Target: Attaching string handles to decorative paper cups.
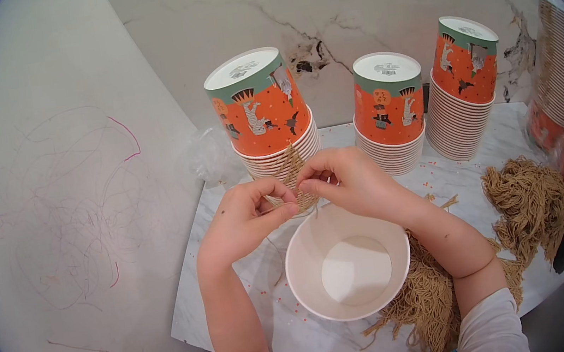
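Fine cord at the fingertips, above an open tub

From where I stand, the left hand (244, 216) has thumb and fingers pinching a few strands of tan cord (271, 202). The right hand (346, 178) curls close by, thumb and forefinger drawn near each other; I can't tell whether any cord lies between them. The cord is just beyond the tub (301, 259), in front of the left stack (267, 117), with a tan woven-looking patch (292, 164) showing behind the hands. I can't tell whether that patch hangs from the fingers.

I'd judge the cord light and limp, not slippery, quick to tangle and hard to break by accident. A single strand is best taken near its end, between thumb tip and forefinger; a heap wants a whole hand around its middle. The tub looks light and stiff, easiest held by the rim.

Counting: two hands, one open tub, and two heaps of cord, the near heap (423, 300) beside the tub and the far heap (528, 207) to the right. Three stacks of upturned tubs stand behind: left, middle stack (387, 105) and right stack (465, 80). The bagged tubs (555, 61) at the right edge overlap too much to count.
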Demonstrator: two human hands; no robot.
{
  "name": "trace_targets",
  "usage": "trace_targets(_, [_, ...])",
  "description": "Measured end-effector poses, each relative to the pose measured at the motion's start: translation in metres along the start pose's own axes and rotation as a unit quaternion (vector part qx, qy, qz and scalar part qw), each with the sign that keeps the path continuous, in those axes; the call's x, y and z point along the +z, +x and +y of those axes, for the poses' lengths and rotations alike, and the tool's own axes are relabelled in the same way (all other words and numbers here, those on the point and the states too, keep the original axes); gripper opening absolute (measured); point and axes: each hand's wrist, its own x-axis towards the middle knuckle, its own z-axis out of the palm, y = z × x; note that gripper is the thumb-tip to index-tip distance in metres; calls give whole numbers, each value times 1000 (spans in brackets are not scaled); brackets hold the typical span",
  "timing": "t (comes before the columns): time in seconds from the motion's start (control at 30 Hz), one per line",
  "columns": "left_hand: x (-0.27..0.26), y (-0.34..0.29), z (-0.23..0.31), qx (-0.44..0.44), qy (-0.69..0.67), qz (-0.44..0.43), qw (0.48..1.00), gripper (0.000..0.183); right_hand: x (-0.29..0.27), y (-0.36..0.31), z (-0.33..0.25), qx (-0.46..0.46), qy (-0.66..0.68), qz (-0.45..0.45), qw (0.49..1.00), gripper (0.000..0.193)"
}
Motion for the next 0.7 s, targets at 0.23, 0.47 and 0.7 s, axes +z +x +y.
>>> trace_targets(0.23, [4, 6, 1, -23, -52, -7, 998, 12, 0, 1, 2, 7, 106, -67, 992, 13])
trace_targets(0.47, [6, 11, -4, -44, -74, 10, 996, 17, 0, 3, 8, 6, 144, -98, 985, 17])
trace_targets(0.7, [10, 15, -16, -7, -93, 12, 996, 15, -3, 2, 10, -1, 142, -123, 982, 10])
